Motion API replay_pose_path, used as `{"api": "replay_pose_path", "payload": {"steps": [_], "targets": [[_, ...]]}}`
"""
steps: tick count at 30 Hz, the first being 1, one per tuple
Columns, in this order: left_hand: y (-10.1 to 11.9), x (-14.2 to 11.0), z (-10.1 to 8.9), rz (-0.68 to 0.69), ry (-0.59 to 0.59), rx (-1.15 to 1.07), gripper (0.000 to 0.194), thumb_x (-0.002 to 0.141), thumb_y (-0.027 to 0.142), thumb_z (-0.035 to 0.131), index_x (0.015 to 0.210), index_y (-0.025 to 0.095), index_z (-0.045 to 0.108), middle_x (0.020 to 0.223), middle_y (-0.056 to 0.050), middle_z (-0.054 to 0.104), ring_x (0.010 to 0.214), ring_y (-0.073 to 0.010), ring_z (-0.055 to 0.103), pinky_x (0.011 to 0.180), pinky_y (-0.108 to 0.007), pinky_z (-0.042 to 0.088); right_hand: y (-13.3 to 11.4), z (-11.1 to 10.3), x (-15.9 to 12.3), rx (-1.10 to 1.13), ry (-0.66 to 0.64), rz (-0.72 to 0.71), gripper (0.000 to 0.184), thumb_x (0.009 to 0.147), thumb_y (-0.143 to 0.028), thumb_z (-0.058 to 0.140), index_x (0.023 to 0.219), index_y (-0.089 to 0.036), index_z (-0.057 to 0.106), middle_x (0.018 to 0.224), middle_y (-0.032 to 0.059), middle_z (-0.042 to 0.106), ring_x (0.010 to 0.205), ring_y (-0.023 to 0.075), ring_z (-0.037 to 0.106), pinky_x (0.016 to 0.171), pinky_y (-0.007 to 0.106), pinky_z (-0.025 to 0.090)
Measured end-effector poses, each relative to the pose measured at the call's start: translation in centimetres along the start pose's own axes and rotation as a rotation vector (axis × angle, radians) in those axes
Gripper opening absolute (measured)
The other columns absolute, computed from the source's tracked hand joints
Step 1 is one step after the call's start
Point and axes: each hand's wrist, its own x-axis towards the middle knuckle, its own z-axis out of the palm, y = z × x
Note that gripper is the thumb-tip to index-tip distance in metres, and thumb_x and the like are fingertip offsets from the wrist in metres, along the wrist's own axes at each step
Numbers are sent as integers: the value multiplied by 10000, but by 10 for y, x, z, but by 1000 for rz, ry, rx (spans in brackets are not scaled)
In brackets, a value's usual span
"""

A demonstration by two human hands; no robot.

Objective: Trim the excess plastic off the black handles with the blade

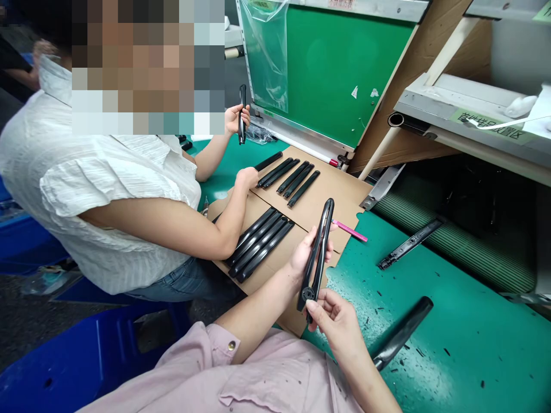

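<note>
A glossy black hair straightener housing (317, 258), two long arms meeting at a round hinge, is held up in front of me. My left hand (301, 255) is closed around the middle of its arms, the fingertips showing on the right side. Lower down, my right hand (333, 315) pinches the hinge end between thumb and fingers. The two arms stand slightly apart in the middle and come together at the far tip. Beneath it lie the brown cardboard (275, 275) and the green table (486, 327).
A co-worker (142, 212) at my left holds a black part (242, 115). Several black housings (262, 246) lie in rows on the cardboard. Nearby are a pink pen-like tool (350, 230), a loose black shell (404, 332), a long strip (411, 244), dark scraps and a conveyor belt (465, 246).
</note>
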Motion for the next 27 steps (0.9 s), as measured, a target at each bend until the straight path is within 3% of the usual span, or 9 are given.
{"api": "replay_pose_path", "payload": {"steps": [15, 20, 23, 27], "targets": [[-1, -19, 9, 100, 130, 295, 549, 891, 580, 483, 1211, 168, 656, 749, -22, 622, 560, -70, 568, 529, -178, 417, 7, -2, -10, -12, -50, -29, 395, 790, -536, 691, 811, -148, 619, 654, 7, 582, 529, 103, 536, 495, 208, 463], [-7, -45, 18, 157, 166, 394, 476, 874, 551, 539, 1027, 127, 694, 671, -8, 574, 547, -76, 526, 510, -178, 401, 5, -4, -21, -10, -31, -56, 407, 775, -542, 701, 809, -144, 624, 642, 6, 585, 519, 98, 524, 480, 200, 453], [-14, -67, 22, 215, 194, 438, 420, 882, 523, 544, 888, 122, 671, 665, -9, 563, 562, -78, 516, 527, -177, 407, 8, -11, -27, -48, -89, -74, 396, 788, -532, 690, 818, -143, 624, 652, 12, 598, 528, 104, 526, 485, 204, 454], [-25, -101, 26, 240, 245, 492, 381, 878, 499, 567, 869, 127, 649, 764, -37, 617, 646, -94, 567, 611, -189, 445, 14, -15, -40, -65, -171, -83, 367, 803, -503, 682, 815, -144, 611, 655, 5, 583, 539, 107, 506, 503, 216, 447]]}}
